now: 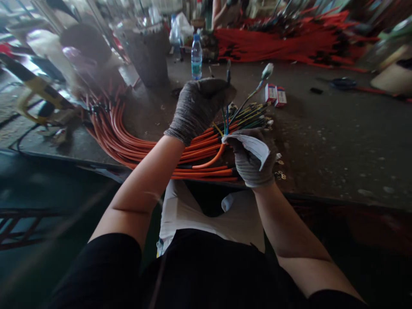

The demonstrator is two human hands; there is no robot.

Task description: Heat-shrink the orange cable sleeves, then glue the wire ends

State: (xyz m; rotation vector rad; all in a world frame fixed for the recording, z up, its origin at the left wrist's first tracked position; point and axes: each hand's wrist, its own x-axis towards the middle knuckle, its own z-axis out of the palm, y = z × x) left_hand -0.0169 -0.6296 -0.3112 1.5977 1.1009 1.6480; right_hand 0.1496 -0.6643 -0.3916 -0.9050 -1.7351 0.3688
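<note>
Both my hands wear grey knit gloves. My left hand (204, 105) is closed around the upper part of several thin insulated wires (227, 122), and a dark tip sticks up above its fingers. These wires come out of an orange cable (214, 161) that bends upward. Lower down, my right hand (255, 163) pinches a folded white sheet (254, 145), cloth or paper, against the place where the wires leave the orange sheath. Beneath both hands lies a bundle of orange cables (138, 148), their wire ends carrying small ring terminals (280, 175).
A plastic bottle (196, 58) and a grey bucket (146, 56) stand behind the bundle. Two small red-and-white boxes (276, 95) sit right of the wires. A yellow-black tool (38, 88) is at left. Red cables (283, 45) cover the back, near another person's arm (220, 15).
</note>
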